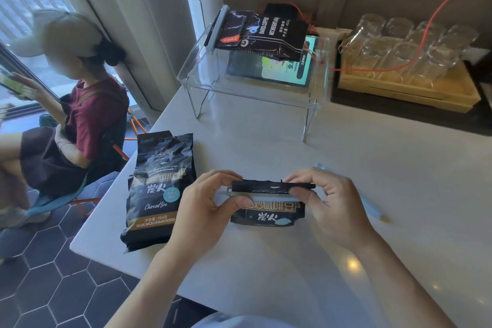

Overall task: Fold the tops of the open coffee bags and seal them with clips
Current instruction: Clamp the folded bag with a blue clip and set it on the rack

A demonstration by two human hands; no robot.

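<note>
A black coffee bag (266,214) lies on the white table in front of me, its top folded over into a flat strip. A pale grey-blue clip (269,197) runs along that fold. My left hand (205,210) pinches the left end of the fold and clip. My right hand (332,202) pinches the right end. A second black coffee bag (157,189) lies to the left with its torn top open. A third bag (262,33), with a clip (219,25) on its end, rests on the clear acrylic shelf (194,66). Another pale blue clip (370,205) lies on the table behind my right hand.
A tablet with a lit screen (287,66) sits under the acrylic shelf. A wooden tray (404,88) of clear glasses stands at the back right, crossed by an orange cable (431,24). A seated person (72,104) is left of the table edge.
</note>
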